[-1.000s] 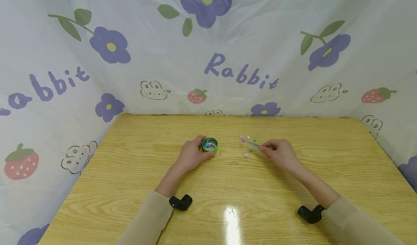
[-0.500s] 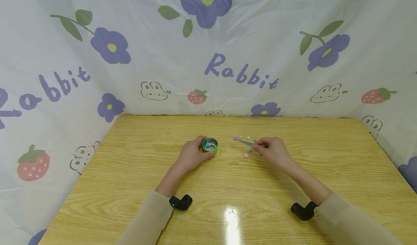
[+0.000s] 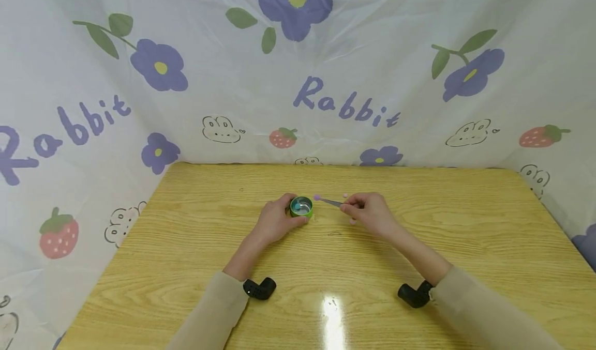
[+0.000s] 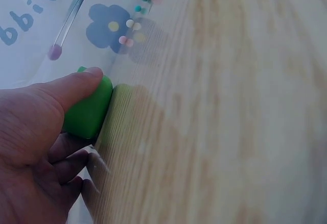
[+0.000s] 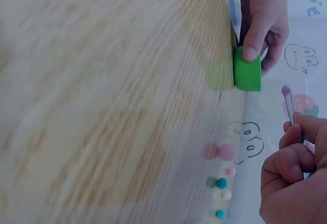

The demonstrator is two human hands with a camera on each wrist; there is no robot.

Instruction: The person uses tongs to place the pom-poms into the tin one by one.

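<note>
My left hand (image 3: pixel 273 221) grips a small round green tin (image 5: pixel 248 76) by its side, thumb nearest me. The tin stands on the table with a shiny metal inside, where a teal ball (image 3: pixel 297 206) shows. My right hand (image 3: pixel 371 215) pinches a pair of metal tweezers (image 3: pixel 331 202) between thumb and fingers. At the tweezers' tips is a small purple ball (image 3: pixel 317 197), held in the air just right of the tin's rim. In the left wrist view the purple ball (image 4: pixel 55 52) hangs above the level of the tin.
Loose balls lie on the wooden table (image 3: pixel 298 267) near my right hand: a large pink ball (image 5: pixel 226 151), a smaller pink ball (image 5: pixel 231 172), teal balls (image 5: pixel 220 183) and a white ball (image 5: pixel 226 195). A printed cloth (image 3: pixel 261 91) hangs behind the table.
My right hand has moved left with the tweezers, carrying the purple ball from among the loose balls to beside the tin. My left hand has kept its grip on the tin.
</note>
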